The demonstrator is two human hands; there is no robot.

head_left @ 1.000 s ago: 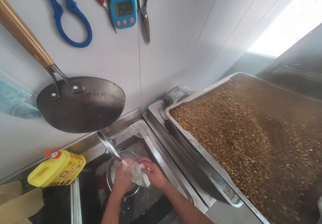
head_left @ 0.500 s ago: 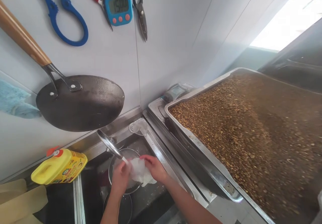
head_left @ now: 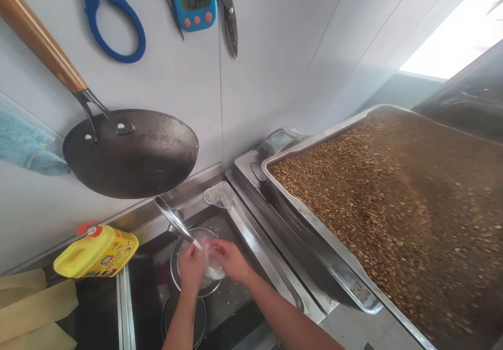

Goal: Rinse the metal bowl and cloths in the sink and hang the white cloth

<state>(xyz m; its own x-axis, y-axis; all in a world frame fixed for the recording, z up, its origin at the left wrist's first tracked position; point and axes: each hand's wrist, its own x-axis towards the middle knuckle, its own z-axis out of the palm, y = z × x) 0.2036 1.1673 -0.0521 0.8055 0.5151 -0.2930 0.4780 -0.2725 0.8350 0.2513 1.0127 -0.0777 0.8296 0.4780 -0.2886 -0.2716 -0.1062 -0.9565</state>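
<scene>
Both hands are together under the chrome tap [head_left: 173, 218], where a white stream of water runs down. My left hand [head_left: 190, 267] is closed on one side of a thin, wet white cloth [head_left: 214, 272]. On the other side, my right hand [head_left: 232, 260] grips the same cloth, its fingers close to my left ones. The cloth hangs bunched between them, partly hidden by the fingers. Below it lies a round metal-rimmed strainer [head_left: 172, 271] in the dark sink [head_left: 236, 308]. A second round rim [head_left: 162, 318] shows nearer, partly behind my left forearm.
A large metal tray of brown grains [head_left: 353, 203] stands at right. Left of the sink is a yellow jug [head_left: 94, 250], with tan gloves [head_left: 35, 308] nearer. A dark wok [head_left: 133, 156], blue timer [head_left: 195, 1], scissors [head_left: 229, 20] and blue cloth [head_left: 29, 140] hang on the wall.
My right hand has moved left, closer to my left hand. The white cloth, spread between them before, is now gathered up. The view has shifted slightly.
</scene>
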